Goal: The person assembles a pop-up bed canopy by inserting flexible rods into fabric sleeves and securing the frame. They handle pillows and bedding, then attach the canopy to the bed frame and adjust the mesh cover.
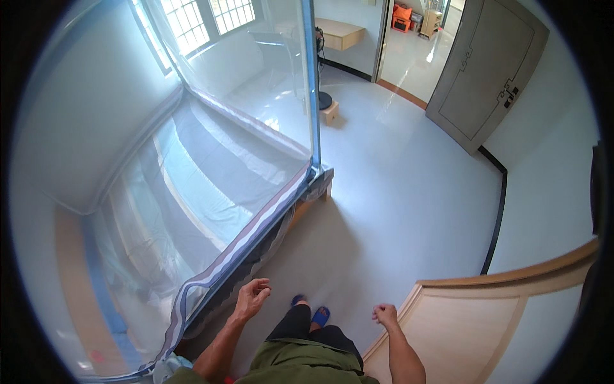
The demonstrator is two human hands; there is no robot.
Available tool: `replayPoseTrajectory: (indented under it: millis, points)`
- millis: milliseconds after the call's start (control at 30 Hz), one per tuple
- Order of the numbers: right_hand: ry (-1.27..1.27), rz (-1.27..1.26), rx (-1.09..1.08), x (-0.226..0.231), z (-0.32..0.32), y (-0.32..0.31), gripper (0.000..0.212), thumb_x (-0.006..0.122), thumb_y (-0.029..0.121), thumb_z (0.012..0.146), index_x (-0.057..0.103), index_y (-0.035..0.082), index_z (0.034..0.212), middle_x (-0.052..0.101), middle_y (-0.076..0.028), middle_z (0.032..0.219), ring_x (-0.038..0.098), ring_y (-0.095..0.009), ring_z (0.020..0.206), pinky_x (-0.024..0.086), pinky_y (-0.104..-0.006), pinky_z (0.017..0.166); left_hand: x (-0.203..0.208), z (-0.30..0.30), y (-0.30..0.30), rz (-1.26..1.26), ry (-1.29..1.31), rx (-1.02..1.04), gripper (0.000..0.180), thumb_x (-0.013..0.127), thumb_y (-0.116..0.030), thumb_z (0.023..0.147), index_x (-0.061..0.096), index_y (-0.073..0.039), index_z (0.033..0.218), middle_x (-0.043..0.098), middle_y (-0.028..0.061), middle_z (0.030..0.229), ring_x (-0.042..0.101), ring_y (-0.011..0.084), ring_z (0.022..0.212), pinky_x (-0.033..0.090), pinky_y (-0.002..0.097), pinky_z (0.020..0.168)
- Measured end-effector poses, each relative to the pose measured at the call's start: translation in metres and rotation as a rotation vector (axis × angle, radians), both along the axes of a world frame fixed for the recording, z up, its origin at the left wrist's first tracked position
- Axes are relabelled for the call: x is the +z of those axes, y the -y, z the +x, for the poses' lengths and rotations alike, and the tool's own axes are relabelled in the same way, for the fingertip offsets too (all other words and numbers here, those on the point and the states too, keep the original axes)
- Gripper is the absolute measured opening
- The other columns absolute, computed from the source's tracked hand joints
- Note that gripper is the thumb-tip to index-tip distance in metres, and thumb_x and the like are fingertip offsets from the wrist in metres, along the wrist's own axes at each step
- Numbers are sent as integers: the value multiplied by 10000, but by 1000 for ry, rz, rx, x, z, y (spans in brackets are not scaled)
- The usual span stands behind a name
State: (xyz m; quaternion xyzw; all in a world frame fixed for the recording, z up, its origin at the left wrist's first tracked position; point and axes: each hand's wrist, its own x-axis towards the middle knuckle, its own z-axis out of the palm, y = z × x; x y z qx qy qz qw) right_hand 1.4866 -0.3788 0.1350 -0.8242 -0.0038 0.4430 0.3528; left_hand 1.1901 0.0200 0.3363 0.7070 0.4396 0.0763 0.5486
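My left hand [253, 297] hangs in the air beside the netted bed, its fingers loosely bent and apart with nothing in them. Nearest to it is the striped border [246, 240] of the mosquito net, which it does not appear to touch. Out to the right, my right hand [385, 314] is held near the edge of a light wooden door [470, 326]. Its fingers are curled in, and no object shows in them. Inside the net, a bedspread [192, 169] with grey and pale blue-green bands covers the bed.
A blue net pole [313, 83] rises at the bed's corner. Beyond it, a black round base [324, 100] stands near a small wooden block [330, 113]. A grey door [489, 67] stands open beside the doorway, with orange bags [401, 17] in the room behind. A wooden shelf [342, 34] juts from the wall.
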Motion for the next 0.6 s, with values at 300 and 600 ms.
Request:
replayPoseTrajectory:
  millis: [300,600]
  points:
    - [271,145,219,-7,211,-83,242,674,232,939,777,14,924,758,-86,759,733,-147,663,571,-323,582,-29,203,-98,-7,106,176,356,636,-89,968,665,41,1298,759,146,1059,721,183,939,583,348,898]
    - [-125,-227,-135,32,333,-35,145,687,95,892,767,-13,837,745,-138,738,725,-206,589,586,-358,521,27,453,-187,251,240,356,736,794,-149,888,441,-14,1519,590,196,1367,622,282,1214,565,405,932]
